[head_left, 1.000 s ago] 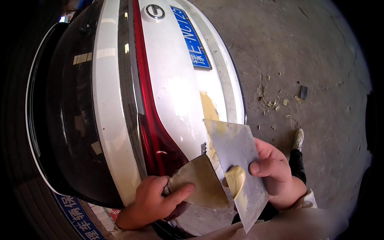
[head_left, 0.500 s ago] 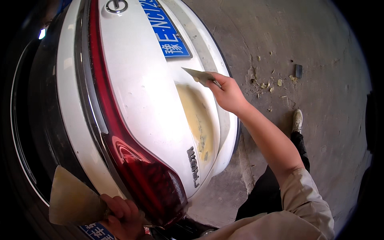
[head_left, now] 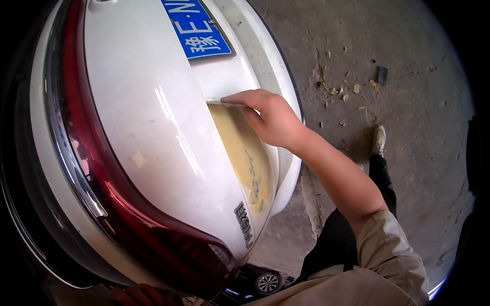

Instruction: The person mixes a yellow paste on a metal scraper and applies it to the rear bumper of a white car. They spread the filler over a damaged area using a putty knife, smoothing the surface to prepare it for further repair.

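Note:
My right hand [head_left: 273, 117] is closed on a thin putty scraper [head_left: 224, 103], seen nearly edge-on. Its blade lies against the upper end of a yellow body filler patch [head_left: 240, 148] in the recess of a white car's tailgate [head_left: 138, 102]. Dark grey marks show in the lower part of the patch. At the bottom left edge my left hand [head_left: 140, 295] is in shadow, fingers curled. The wide putty knife it holds is mostly lost in the dark beside it and cut off by the frame.
A blue licence plate [head_left: 199, 30] sits above the patch, and a chrome badge [head_left: 243, 224] below it. The red tail light [head_left: 127, 214] curves along the left. Yellowish scraps [head_left: 337, 92] and a dark block [head_left: 382, 75] lie on the concrete floor. My shoe [head_left: 378, 140] stands nearby.
My right hand has lowered the scraper from above the recess onto the patch's upper end. My left hand and its wide putty knife have dropped toward the bottom edge. The view has shifted closer.

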Motion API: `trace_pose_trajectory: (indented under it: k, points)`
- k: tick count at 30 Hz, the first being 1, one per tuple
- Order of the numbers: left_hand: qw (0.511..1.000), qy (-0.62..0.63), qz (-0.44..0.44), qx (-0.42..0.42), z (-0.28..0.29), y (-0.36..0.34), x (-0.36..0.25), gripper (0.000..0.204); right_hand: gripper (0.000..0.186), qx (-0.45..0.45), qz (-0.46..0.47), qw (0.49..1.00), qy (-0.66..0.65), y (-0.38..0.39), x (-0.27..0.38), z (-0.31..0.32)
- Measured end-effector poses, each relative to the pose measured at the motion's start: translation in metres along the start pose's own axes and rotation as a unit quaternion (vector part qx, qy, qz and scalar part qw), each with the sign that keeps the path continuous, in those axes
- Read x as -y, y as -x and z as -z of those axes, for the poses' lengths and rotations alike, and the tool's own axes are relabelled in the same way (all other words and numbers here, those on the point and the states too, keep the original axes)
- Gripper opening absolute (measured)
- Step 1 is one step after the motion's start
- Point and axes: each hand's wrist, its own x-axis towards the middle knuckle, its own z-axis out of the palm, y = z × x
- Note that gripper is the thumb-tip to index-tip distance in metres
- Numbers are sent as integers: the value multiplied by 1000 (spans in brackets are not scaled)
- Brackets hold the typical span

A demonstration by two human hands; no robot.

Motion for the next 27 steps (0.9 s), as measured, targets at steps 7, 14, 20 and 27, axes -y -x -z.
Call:
trace_pose_trajectory:
  k: [7,14,20,27]
  points:
    - [999,-15,30,43,4,1,-3,29,37,-41,31,998,28,14,3,-10]
    - [998,-26,18,61,-10,-5,3,28,38,-22,18,1000,12,32,3,-9]
    - [999,-9,-3,43,-6,-2,4,28,43,-27,5,1000,-16,54,11,-12]
    - [998,-17,-5,57,-8,1,5,26,45,-54,2,998,-24,85,18,-19]
